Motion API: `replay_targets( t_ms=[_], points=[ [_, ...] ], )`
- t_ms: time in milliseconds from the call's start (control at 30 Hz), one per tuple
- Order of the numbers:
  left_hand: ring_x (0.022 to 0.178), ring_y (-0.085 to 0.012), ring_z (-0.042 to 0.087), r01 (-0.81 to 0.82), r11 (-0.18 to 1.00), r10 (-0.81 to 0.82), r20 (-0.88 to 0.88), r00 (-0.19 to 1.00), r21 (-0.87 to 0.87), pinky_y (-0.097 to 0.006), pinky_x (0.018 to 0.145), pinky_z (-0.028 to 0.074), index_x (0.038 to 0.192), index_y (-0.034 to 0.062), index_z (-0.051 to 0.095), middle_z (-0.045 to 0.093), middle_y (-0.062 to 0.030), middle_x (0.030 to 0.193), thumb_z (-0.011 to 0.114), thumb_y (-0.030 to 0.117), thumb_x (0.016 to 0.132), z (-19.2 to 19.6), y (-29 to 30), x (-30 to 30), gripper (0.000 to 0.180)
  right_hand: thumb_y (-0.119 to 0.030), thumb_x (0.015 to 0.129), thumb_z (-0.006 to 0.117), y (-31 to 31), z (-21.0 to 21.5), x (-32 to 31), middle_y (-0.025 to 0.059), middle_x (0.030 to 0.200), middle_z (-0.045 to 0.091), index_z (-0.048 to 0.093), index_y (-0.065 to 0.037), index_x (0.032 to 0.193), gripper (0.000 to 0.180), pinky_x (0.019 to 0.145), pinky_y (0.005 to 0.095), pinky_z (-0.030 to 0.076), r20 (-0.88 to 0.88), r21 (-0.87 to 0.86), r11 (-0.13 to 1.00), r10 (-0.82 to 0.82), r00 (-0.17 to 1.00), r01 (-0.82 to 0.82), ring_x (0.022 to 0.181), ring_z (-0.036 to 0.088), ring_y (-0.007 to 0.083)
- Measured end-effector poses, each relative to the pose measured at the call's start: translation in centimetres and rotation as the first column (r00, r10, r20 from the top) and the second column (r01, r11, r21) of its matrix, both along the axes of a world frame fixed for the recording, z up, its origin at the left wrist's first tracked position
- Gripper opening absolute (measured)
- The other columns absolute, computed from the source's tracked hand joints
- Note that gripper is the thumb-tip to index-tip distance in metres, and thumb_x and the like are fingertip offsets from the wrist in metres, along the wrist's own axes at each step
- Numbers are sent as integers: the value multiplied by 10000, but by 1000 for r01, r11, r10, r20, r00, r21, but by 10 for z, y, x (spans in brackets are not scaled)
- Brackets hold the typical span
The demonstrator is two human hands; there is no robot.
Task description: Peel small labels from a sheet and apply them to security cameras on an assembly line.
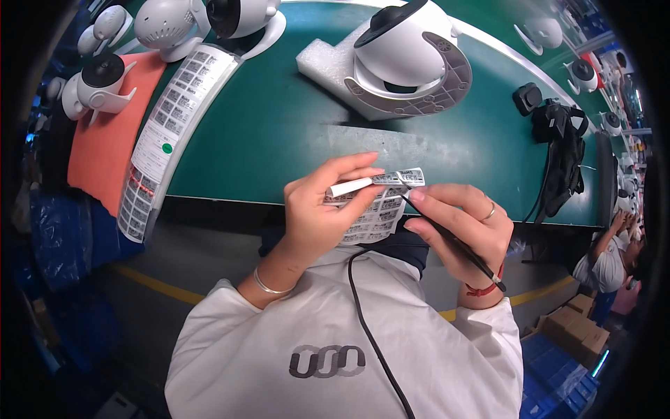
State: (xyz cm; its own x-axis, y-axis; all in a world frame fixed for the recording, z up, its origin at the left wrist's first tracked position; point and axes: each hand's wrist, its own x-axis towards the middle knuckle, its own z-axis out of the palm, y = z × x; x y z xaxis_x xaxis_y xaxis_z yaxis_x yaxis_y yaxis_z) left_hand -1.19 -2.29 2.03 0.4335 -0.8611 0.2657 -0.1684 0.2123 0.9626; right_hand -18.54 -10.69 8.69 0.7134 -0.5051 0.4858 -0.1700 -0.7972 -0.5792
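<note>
My left hand [322, 199] is closed on a sheet of labels [377, 216] printed in black and white, held in front of my body at the table's near edge. The sheet's upper part is folded over, showing a white strip of its backing. In my right hand [464, 234] is a pair of black tweezers [453, 241], gripped like a pen. Their tips touch or nearly touch a label at the sheet's upper right. A white camera-like device [401, 59] with a round black part leans tilted on a white foam block [324, 63] farther up the table.
On the left, a long label sheet [174, 108] lies beside an orange mat [112, 146]. Several white devices [167, 28] stand at the far left. A black strapped item [558, 140] rests at the right. Another person [606, 262] is at the far right, above cardboard boxes [576, 332].
</note>
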Motion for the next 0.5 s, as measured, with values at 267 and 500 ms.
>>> replay_targets(
  t_ms=[267,500],
  points=[
    [912,-170,712,51,996,-42,124,991,-70,-256,783,555,1238,-2,575,733,-127,1001,718,-75,795,-5,5,7,471,29,664,796,-4,-4,4,93,816,690,721,-7,938,286,610,295,533,91,-26,1000,-7,996,10,695,678,220],
    [904,-141,699,28,997,-27,-22,999,72,-256,782,554,1271,3,548,727,-125,1038,710,-53,807,-14,12,21,495,76,609,745,-26,-30,29,117,828,690,718,17,968,365,635,304,561,137,-326,943,-23,990,67,730,691,236]
  ],
)
